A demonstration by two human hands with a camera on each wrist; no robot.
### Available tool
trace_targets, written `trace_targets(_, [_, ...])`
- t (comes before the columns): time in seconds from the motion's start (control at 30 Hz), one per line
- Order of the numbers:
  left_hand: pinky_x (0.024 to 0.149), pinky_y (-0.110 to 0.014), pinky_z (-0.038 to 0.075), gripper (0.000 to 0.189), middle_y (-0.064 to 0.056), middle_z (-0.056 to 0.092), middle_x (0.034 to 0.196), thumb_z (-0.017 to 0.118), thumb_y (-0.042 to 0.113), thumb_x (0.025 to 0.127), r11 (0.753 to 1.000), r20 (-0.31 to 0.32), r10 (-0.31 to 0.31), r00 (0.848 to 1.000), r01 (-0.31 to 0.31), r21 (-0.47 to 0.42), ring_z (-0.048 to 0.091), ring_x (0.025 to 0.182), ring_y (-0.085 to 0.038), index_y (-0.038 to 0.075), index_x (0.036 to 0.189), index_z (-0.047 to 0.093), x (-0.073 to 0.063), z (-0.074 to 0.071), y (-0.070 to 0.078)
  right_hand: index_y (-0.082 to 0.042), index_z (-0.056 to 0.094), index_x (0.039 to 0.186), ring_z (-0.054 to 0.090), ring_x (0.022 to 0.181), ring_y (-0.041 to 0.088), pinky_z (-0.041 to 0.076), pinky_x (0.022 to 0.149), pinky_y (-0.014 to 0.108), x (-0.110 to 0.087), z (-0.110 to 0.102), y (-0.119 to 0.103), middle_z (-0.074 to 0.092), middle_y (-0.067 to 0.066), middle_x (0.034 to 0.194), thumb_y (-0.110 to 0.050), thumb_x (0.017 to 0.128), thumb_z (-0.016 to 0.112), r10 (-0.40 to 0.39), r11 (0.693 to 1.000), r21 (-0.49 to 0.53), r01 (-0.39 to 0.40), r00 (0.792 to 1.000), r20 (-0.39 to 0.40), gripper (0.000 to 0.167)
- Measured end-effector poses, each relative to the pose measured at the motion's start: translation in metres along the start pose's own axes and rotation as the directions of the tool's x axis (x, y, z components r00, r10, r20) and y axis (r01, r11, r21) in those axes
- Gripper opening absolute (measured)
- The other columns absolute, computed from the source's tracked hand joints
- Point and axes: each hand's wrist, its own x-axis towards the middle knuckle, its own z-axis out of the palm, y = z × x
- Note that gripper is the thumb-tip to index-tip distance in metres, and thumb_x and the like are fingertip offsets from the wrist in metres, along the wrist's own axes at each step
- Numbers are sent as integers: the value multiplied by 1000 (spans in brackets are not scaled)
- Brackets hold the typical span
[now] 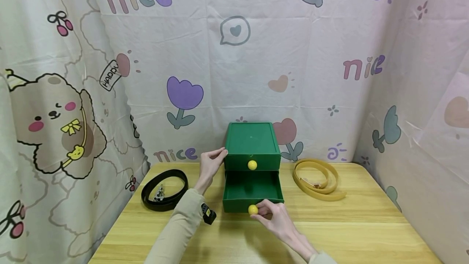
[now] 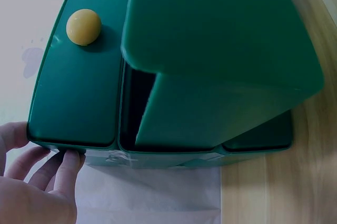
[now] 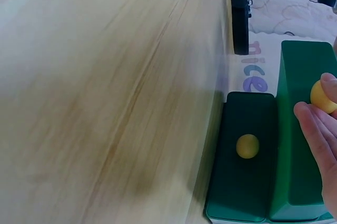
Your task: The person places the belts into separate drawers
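A green drawer cabinet (image 1: 252, 137) stands at the back of the table, its top drawer (image 2: 73, 92) closed. The middle drawer (image 1: 234, 205) is pulled well out. My right hand (image 1: 276, 219) pinches that drawer's yellow round knob (image 1: 253, 210) between thumb and fingers. With its fingertips, my left hand (image 1: 211, 164) touches the cabinet's upper left side near the front edge, as the left wrist view also shows. Below, a closed bottom drawer (image 3: 242, 182) with its own yellow knob (image 3: 247, 146) appears in the right wrist view; in the head view the pulled-out drawer hides it.
A coiled black belt (image 1: 146, 199) with a silver buckle lies left of the cabinet. On the right is a coiled yellow belt (image 1: 322, 192). A printed cloth (image 1: 242, 64) hangs right behind the wooden table (image 1: 348, 231). My left wrist carries a black camera (image 1: 209, 214).
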Motion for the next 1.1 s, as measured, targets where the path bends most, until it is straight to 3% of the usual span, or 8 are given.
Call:
trace_targets(0.53, [90, -29, 60, 31, -17, 71, 125, 70, 19, 95, 1000, -1, 0, 1000, 0, 3, 70, 106, -18, 4, 121, 73, 0, 0, 0, -4, 68, 91, 69, 68, -2, 55, 60, 11, -4, 1, -5, 77, 7, 77, -2, 77, 84, -34, 999, -27, 34, 999, 3, 21])
trace_targets(1.1, [93, -34, 59, 31, -20, 71, 124, 71, 19, 94, 1000, -2, 16, 1000, -16, 9, 70, 108, -20, 2, 121, 73, 0, 0, -2, -5, 67, 91, 69, 68, -2, 55, 60, 10, -8, -1, -9, 77, 5, 76, 3, 74, 84, -66, 998, -5, 67, 998, 18, 25])
